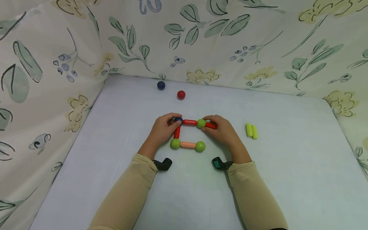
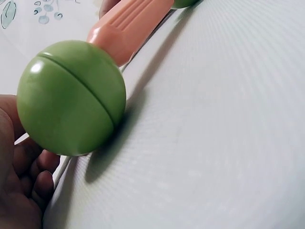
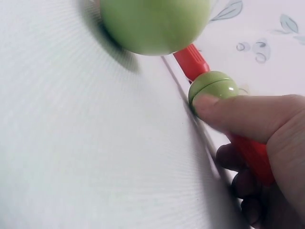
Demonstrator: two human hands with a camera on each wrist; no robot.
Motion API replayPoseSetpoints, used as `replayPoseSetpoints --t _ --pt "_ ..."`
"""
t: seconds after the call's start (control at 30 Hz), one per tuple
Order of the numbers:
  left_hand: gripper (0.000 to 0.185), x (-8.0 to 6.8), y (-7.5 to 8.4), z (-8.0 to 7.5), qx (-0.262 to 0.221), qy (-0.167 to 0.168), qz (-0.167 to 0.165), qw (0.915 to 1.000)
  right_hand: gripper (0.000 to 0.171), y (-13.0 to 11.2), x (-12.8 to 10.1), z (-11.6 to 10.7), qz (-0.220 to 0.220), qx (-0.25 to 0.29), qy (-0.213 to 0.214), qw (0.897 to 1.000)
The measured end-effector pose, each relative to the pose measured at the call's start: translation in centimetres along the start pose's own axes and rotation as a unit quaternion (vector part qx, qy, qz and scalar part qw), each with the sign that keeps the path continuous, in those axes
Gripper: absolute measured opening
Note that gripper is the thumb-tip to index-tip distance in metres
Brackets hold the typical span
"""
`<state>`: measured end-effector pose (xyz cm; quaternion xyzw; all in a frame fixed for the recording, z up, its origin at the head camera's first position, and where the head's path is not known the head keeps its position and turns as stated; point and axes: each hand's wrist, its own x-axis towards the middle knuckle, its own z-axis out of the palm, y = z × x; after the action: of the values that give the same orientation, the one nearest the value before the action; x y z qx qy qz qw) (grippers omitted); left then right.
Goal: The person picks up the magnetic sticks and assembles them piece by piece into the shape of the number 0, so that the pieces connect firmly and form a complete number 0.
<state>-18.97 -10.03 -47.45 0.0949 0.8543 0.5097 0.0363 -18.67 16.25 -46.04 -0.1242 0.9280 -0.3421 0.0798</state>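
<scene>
My left hand (image 1: 162, 128) pinches a dark blue ball (image 1: 179, 120) at the upper left corner of a linked figure of balls and rods. My right hand (image 1: 223, 130) grips a green ball (image 1: 201, 123) between thumb and fingers, and a red rod (image 3: 255, 157) runs from that ball under the palm. One red rod (image 1: 190, 122) joins the blue and green balls. Another red rod (image 1: 177, 132) leads down to a green ball (image 2: 71, 98). From there a peach rod (image 1: 188, 145) reaches another green ball (image 3: 155, 24), which neither hand touches.
Beyond the hands lie a loose dark blue ball (image 1: 161, 85) and a red ball (image 1: 181, 95). Two yellow-green rods (image 1: 248, 130) lie side by side to the right. A floral cloth (image 1: 138, 64) borders the white table (image 1: 287, 153) at the back and sides.
</scene>
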Motion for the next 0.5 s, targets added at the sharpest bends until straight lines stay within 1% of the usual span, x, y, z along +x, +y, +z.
replayPoseSetpoints --t 0.1,0.33,0.5 --pt "0.025 -0.04 -0.02 0.00 -0.001 0.000 0.001 1.0000 0.037 0.19 0.00 -0.03 0.002 0.011 -0.002 1.000" --pt "0.025 -0.02 0.09 -0.01 0.000 -0.001 -0.001 1.0000 0.033 0.49 0.07 0.08 -0.007 0.031 0.019 0.999" --pt "0.025 0.03 0.10 0.01 0.000 -0.002 -0.003 1.0000 0.032 0.56 0.09 0.12 -0.005 0.038 0.023 0.999"
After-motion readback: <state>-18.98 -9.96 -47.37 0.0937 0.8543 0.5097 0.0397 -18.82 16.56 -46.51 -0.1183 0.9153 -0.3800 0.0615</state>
